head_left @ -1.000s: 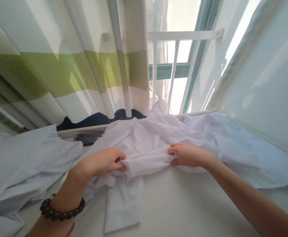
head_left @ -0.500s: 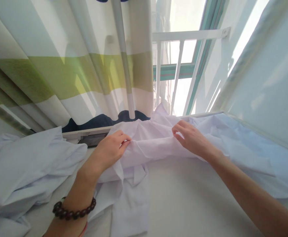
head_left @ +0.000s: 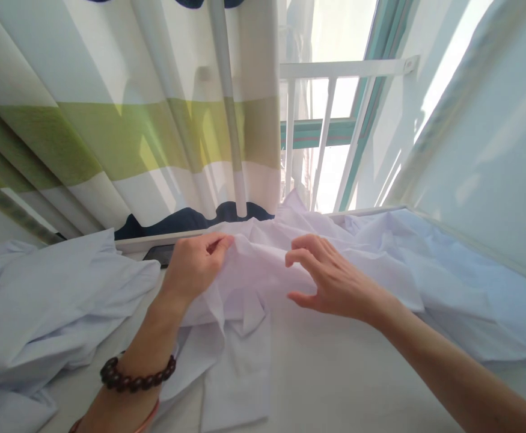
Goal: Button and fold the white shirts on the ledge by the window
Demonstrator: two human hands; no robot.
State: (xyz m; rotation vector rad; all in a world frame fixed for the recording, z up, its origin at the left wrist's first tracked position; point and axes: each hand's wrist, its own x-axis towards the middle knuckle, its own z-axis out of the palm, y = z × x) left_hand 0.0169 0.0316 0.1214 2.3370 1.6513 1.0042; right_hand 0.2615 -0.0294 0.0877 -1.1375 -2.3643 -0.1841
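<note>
A white garment [head_left: 263,264] lies rumpled across the white tabletop, with what looks like a sleeve [head_left: 240,373] hanging toward me. My left hand [head_left: 195,264] pinches its upper fold between thumb and fingers and lifts it slightly. A dark beaded bracelet [head_left: 139,382] circles that wrist. Just right of the pinched fold, my right hand [head_left: 326,273] is open, its thumb and fingers spread and curved over the cloth. Nothing is gripped in it, and whether its fingertips touch the fabric I cannot tell.
More white cloth [head_left: 50,313] is heaped at the left, and further cloth [head_left: 461,288] spreads to the right. A dark phone-like object [head_left: 159,255] lies behind my left hand. A striped curtain [head_left: 168,138], a white railing [head_left: 344,70] and a wall [head_left: 492,138] border the surface.
My right hand has let go of the fold, moved left and toward me, and spread its fingers. My left hand has shifted slightly left and away, still pinching the garment.
</note>
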